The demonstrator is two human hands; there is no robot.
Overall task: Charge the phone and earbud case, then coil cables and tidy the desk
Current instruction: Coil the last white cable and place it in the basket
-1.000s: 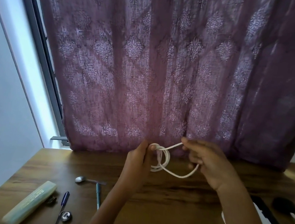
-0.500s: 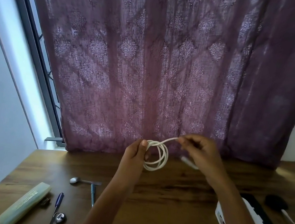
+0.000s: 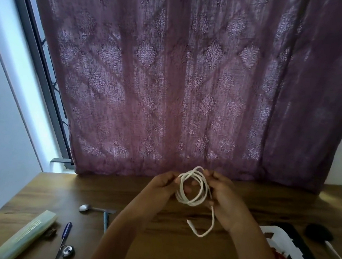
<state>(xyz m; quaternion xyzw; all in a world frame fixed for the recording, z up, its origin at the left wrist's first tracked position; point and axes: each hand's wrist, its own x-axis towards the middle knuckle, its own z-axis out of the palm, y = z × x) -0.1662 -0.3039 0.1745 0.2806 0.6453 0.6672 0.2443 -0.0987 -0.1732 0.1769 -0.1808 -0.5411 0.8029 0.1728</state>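
Left hand point(image 3: 163, 184): thumb and fingers pinch the left side of the coiled white cable point(image 3: 187, 202), pinning the turns together so they cannot spring apart.

Right hand point(image 3: 225, 198): fingers curled round the right side of the same coil, fingertips near its top. Probably placed there to feed the last length round.

The coil stands roughly upright between the two hands. It is held in the air above the desk point(image 3: 172, 252), near the middle of the back edge and just in front of the curtain point(image 3: 171, 86).

One short tail hangs below the right hand in a slack curve, plug end point(image 3: 189, 221) pointing left. Cannot tell whether it touches the wood.

Judgement: coiling is nearly done, with only that tail left to wind or tuck.

Towards the left front corner lie a spoon point(image 3: 87, 208), a blue pen point(image 3: 66, 230) and a pale long case point(image 3: 25, 234), not yet tidied. A white tray point(image 3: 274, 229) sits at the right edge.
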